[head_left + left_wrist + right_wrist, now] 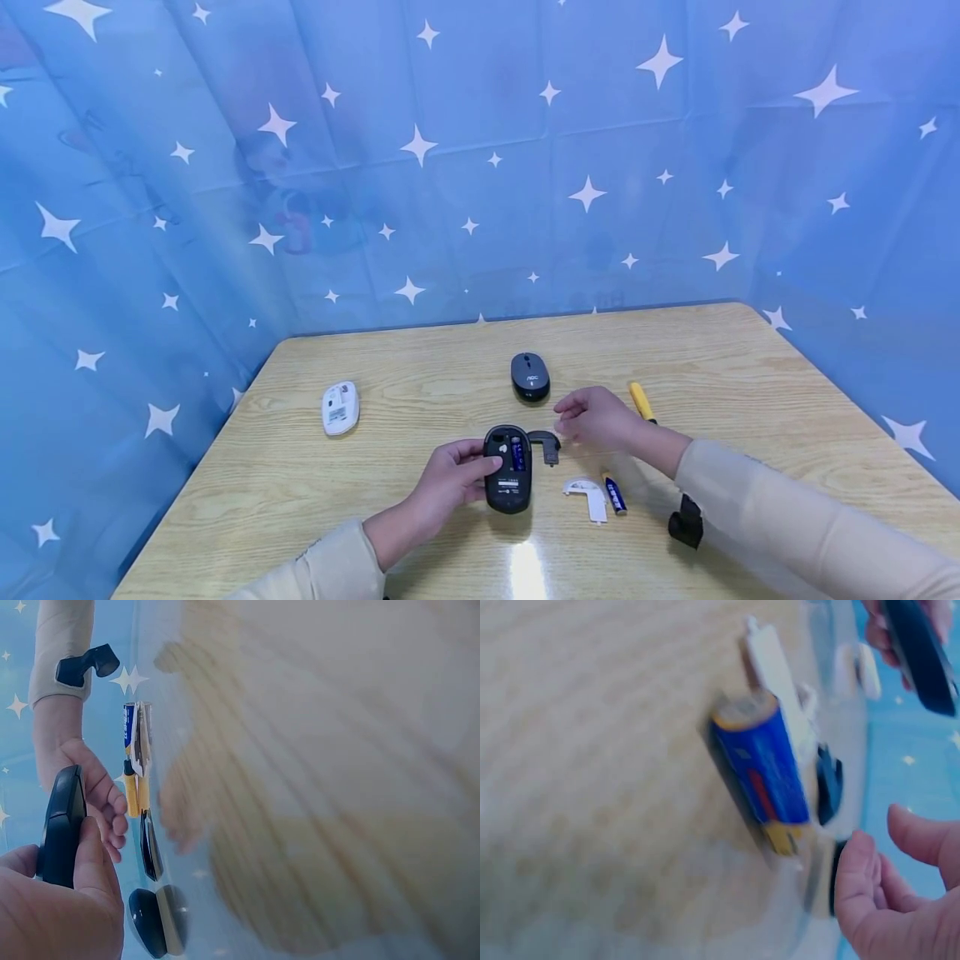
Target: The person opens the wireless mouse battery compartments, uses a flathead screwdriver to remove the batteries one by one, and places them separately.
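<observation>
My left hand (448, 482) grips a black mouse (508, 497) by its side, held above the table with its underside facing up. A dark blue battery (518, 454) sits in the mouse's uncovered compartment. Just right of the mouse lies a black battery cover (549, 443). My right hand (596, 417) hovers near that cover, fingers loosely bent and thumb apart from them, with nothing held. Closer to me on the table are a white battery cover (592, 493) and a loose blue-and-yellow battery (761, 765), lying side by side.
Behind the hands a dark grey mouse (530, 377) rests upright. A white mouse (341, 408) lies underside up at the left. A yellow-handled tool (641, 400) is partly hidden behind my right forearm. A starry blue curtain (480, 167) surrounds the wooden table (300, 517).
</observation>
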`<state>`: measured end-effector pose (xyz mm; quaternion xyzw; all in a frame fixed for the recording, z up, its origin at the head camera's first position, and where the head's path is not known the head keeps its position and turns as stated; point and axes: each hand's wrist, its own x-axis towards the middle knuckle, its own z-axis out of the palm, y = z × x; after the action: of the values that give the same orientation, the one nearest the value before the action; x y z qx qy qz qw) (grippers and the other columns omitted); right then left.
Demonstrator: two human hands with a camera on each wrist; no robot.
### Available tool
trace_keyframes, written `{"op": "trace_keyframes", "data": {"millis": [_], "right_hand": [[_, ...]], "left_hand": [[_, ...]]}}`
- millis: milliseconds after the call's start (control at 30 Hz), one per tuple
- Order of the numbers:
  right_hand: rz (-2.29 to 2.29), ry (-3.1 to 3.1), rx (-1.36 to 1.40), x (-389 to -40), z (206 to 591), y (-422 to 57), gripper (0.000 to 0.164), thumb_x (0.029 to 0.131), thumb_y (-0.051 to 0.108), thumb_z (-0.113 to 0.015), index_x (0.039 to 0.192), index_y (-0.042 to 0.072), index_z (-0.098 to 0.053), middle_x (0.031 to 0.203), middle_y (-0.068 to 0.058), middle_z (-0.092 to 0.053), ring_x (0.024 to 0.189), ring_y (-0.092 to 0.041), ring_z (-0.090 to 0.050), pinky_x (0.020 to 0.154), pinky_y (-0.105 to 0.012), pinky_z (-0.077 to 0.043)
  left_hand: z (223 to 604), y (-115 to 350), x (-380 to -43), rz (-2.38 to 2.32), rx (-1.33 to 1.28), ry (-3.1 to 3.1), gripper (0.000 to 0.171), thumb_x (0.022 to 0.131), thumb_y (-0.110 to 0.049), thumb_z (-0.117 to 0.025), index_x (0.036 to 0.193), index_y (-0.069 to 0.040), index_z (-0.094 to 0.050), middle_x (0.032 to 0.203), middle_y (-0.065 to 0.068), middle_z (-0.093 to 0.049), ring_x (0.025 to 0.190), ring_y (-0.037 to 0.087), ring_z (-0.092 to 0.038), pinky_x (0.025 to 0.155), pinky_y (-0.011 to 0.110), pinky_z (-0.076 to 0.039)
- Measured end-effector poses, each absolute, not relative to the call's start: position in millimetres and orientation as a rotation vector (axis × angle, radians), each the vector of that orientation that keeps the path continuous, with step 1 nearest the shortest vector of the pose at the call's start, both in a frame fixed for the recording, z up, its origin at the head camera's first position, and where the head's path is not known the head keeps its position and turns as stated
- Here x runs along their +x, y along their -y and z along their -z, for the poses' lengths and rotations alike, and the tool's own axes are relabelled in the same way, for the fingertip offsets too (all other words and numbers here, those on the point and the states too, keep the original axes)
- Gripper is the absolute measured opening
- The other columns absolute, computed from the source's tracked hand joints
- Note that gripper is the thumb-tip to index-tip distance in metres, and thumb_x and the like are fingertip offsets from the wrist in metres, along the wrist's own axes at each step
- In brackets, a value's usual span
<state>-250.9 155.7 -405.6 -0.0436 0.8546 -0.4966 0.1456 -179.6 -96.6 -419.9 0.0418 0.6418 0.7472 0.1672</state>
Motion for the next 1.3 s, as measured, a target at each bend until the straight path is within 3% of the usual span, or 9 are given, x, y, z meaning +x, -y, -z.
{"op": "trace_keyframes", "data": {"millis": [233, 733, 1067, 1300], "right_hand": [[1.512, -2.406, -0.121, -259, 388, -177, 0.038, 0.09, 0.004, -0.068, 0.122, -0.011, -0.056, 0.099, -0.012, -0.06, 0.092, -0.028, -0.061, 0.08, -0.039, -0.057], [1.547, -2.364, -0.135, -282, 376, -243, 0.053, 0.098, 0.015, -0.059, 0.138, -0.013, -0.039, 0.121, -0.021, -0.054, 0.119, -0.042, -0.05, 0.097, -0.046, -0.049], [1.583, -2.34, -0.086, -292, 384, -272, 0.055, 0.099, 0.011, -0.056, 0.14, -0.016, -0.032, 0.132, -0.029, -0.046, 0.123, -0.041, -0.048, 0.101, -0.046, -0.045], [1.53, -2.337, -0.009, -298, 395, -283, 0.054, 0.099, 0.015, -0.057, 0.139, -0.015, -0.036, 0.133, -0.029, -0.047, 0.113, -0.031, -0.059, 0.095, -0.041, -0.051]], "left_hand": [[420, 97, -179, -2.111, 0.127, -1.849, 0.04, 0.09, -0.008, -0.065, 0.123, 0.012, -0.055, 0.106, 0.016, -0.065, 0.096, 0.027, -0.066, 0.081, 0.039, -0.058], [420, 96, -180, -2.117, 0.124, -1.839, 0.038, 0.09, -0.008, -0.065, 0.121, 0.012, -0.056, 0.104, 0.015, -0.065, 0.095, 0.026, -0.067, 0.081, 0.038, -0.058], [418, 94, -179, -2.101, 0.116, -1.844, 0.04, 0.09, -0.008, -0.066, 0.122, 0.012, -0.056, 0.107, 0.016, -0.065, 0.096, 0.027, -0.066, 0.081, 0.038, -0.058], [420, 94, -179, -2.099, 0.111, -1.847, 0.039, 0.089, -0.008, -0.066, 0.122, 0.011, -0.056, 0.107, 0.016, -0.066, 0.097, 0.027, -0.066, 0.081, 0.038, -0.058]]}}
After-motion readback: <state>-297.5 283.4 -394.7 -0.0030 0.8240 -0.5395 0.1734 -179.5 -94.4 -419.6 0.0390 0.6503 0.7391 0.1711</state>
